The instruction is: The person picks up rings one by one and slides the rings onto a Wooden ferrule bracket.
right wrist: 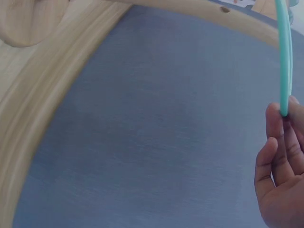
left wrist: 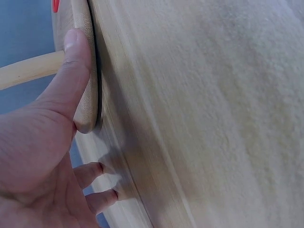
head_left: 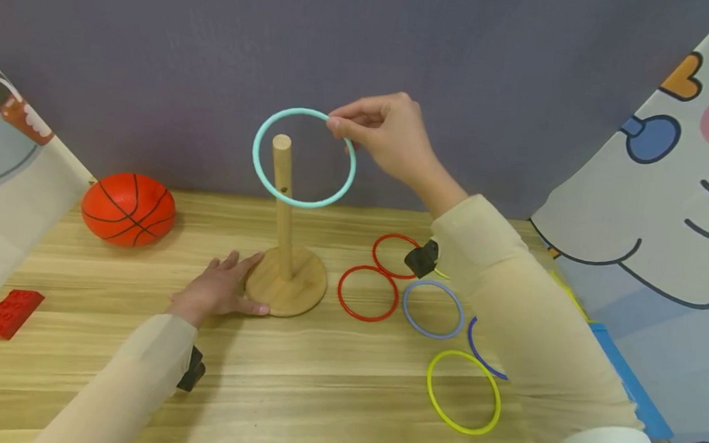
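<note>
A wooden stand with an upright post (head_left: 282, 209) on a round base (head_left: 303, 290) is on the table. My left hand (head_left: 216, 293) lies spread at the base's left side, its thumb on the rim; the left wrist view shows two fingertips (left wrist: 102, 199) on the tabletop. Above the table, my right hand (head_left: 391, 135) pinches a light turquoise ring (head_left: 303, 204) between thumb and fingers. In the head view the ring's lower edge crosses in front of the post and the post's top shows within its outline. Whether it encircles the post, I cannot tell.
Right of the stand lie red rings (head_left: 366, 318), a light blue ring (head_left: 433, 334), a yellow ring (head_left: 463, 429) and a dark blue ring (head_left: 485, 364), partly behind my right sleeve. A red basketball-patterned ball (head_left: 128, 209) and a red toy brick (head_left: 10, 314) are at left.
</note>
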`<state>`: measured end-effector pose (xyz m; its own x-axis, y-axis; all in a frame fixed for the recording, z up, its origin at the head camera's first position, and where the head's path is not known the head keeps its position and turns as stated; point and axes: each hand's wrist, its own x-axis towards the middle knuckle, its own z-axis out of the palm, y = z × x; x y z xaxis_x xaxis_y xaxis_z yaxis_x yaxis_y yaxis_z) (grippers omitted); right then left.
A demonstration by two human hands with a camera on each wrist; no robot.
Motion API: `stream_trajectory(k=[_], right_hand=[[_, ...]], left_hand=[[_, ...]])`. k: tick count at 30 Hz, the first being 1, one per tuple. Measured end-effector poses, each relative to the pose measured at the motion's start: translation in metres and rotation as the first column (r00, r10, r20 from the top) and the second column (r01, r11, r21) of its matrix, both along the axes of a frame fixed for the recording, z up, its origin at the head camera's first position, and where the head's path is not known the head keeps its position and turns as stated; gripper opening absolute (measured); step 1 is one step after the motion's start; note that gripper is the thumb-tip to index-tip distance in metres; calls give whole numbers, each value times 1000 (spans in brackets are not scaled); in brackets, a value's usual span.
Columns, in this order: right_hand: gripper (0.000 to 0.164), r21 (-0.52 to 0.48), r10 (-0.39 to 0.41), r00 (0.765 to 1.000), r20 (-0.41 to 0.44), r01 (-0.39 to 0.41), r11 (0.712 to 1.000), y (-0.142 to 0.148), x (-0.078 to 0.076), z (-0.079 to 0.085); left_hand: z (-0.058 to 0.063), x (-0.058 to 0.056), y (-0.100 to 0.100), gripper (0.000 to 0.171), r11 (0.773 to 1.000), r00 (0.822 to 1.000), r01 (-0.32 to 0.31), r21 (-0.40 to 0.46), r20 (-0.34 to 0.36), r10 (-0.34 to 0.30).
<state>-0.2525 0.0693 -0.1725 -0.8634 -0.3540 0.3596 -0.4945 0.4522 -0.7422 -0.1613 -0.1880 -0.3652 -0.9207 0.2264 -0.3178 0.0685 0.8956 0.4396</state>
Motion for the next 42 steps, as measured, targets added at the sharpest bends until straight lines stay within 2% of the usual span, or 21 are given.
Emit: stream_trajectory(k=[7, 11, 22, 32, 39, 42], right_hand=[[18, 4, 3, 997, 79, -3, 1000, 1, -13, -27], [18, 41, 17, 994, 106, -22, 999, 0, -16, -46], [17, 129, 25, 983, 181, -49, 990, -8, -7, -104], [15, 152, 71, 977, 201, -103, 983, -12, -1, -150], [14, 141, 89, 975, 204, -119, 983, -19, 1, -175], [13, 158, 67, 978, 200, -99, 982, -22, 1, -182]], left_hand=[[0, -1, 1, 115, 1000, 1000, -13, -3, 8, 13], [1, -1, 1, 117, 999, 999, -34, -8, 35, 34], [3, -2, 4, 118, 997, 995, -67, -33, 73, 69], [2, 0, 3, 117, 999, 999, -45, -25, 20, 45], [0, 1, 1, 118, 998, 997, -65, -15, 39, 66], [-2, 1, 0, 118, 998, 998, -59, -13, 34, 59]])
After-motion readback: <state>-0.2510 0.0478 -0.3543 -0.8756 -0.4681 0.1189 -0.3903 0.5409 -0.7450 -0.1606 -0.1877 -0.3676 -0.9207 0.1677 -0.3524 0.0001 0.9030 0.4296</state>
